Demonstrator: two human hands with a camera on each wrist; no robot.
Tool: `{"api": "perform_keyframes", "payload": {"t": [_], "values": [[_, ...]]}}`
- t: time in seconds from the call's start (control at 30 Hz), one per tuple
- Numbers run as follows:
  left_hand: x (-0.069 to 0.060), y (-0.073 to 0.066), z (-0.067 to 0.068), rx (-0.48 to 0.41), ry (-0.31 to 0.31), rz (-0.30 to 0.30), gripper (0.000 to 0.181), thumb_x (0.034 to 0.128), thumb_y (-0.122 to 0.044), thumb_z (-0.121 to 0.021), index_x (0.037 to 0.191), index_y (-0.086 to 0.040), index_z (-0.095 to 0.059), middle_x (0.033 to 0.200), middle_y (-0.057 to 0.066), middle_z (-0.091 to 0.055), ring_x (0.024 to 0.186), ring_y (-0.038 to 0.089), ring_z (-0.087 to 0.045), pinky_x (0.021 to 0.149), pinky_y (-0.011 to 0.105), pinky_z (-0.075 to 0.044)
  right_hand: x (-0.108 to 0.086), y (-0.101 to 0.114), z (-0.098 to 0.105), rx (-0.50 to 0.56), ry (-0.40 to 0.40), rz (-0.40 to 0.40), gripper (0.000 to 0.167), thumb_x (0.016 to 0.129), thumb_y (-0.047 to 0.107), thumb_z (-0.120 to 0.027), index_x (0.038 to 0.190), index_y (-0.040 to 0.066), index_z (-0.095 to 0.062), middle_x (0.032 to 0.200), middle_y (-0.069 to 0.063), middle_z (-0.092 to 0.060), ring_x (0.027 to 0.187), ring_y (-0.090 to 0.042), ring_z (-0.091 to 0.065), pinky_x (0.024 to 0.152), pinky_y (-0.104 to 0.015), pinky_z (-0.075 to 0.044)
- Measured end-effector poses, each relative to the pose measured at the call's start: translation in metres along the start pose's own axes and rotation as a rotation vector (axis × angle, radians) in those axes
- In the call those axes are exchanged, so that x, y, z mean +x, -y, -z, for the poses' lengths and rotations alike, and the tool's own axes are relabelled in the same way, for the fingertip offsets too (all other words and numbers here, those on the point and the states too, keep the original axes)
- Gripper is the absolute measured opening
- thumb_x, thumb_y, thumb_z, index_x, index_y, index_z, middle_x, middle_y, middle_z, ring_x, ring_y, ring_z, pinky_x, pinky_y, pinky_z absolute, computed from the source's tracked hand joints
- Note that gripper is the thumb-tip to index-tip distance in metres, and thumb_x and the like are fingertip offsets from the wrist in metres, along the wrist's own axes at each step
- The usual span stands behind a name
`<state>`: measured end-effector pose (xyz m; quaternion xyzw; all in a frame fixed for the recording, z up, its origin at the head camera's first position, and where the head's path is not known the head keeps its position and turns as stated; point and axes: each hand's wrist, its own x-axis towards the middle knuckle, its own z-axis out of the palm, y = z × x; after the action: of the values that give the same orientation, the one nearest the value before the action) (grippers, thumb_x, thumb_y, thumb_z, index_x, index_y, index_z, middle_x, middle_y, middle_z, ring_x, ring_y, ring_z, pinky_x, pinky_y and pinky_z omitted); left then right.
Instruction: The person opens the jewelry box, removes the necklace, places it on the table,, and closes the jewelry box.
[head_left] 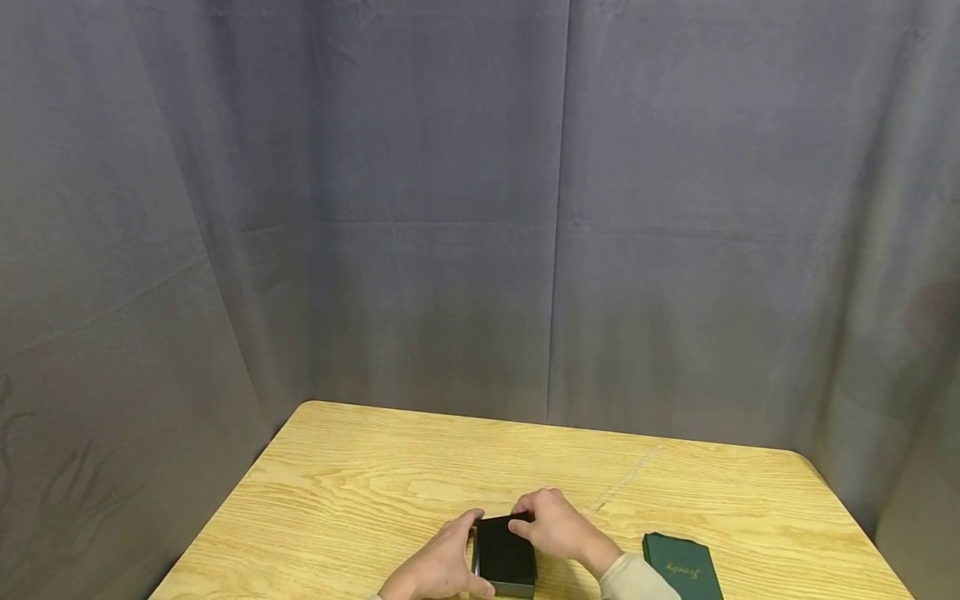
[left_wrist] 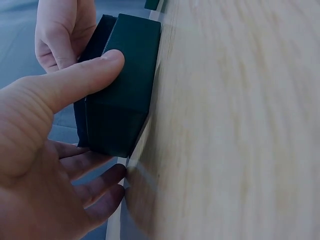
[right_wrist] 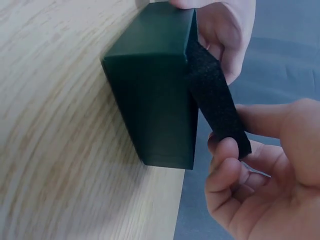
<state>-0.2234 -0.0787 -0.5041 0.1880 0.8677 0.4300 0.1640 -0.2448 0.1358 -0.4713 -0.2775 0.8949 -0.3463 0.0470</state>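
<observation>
A dark green box (head_left: pixel 514 588) with a black pad (head_left: pixel 504 552) at its top stands near the table's front edge. My left hand (head_left: pixel 438 562) holds the box from the left, its thumb on the green side (left_wrist: pixel 132 65) in the left wrist view. My right hand (head_left: pixel 558 527) pinches the far right corner of the black pad between thumb and fingers. In the right wrist view the pad (right_wrist: pixel 215 90) tilts up out of the box (right_wrist: pixel 150 105) at that end. What lies under the pad is hidden.
A green lid (head_left: pixel 682 568) with gold lettering lies on the wooden table (head_left: pixel 360 483) to the right. A thin clear strip (head_left: pixel 628 477) lies behind my right hand. Grey curtains (head_left: pixel 442 208) hang behind and beside the table.
</observation>
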Motion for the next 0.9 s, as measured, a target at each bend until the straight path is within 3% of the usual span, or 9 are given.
{"api": "perform_keyframes", "payload": {"t": [0.37, 0.9], "values": [[0.0017, 0.0006, 0.0007, 0.001, 0.007, 0.008, 0.094, 0.0669, -0.033, -0.087, 0.141, -0.005, -0.036, 0.123, 0.007, -0.047, 0.11, 0.03, -0.046, 0.087, 0.054, -0.042, 0.0003, 0.001, 0.0001, 0.004, 0.003, -0.017, 0.01, 0.089, 0.014, -0.064, 0.087, 0.008, -0.072, 0.075, 0.01, -0.064, 0.066, -0.003, -0.057, 0.061, -0.024, -0.047], [0.0037, 0.0027, -0.0007, 0.033, 0.0, 0.003, 0.096, 0.0675, -0.034, -0.086, 0.142, -0.003, -0.034, 0.13, 0.013, -0.046, 0.115, 0.034, -0.046, 0.087, 0.054, -0.043, -0.0026, 0.0028, -0.0011, 0.027, -0.003, -0.039, 0.011, 0.089, 0.014, -0.065, 0.082, 0.008, -0.071, 0.073, 0.006, -0.065, 0.063, -0.005, -0.056, 0.056, -0.025, -0.047]]}}
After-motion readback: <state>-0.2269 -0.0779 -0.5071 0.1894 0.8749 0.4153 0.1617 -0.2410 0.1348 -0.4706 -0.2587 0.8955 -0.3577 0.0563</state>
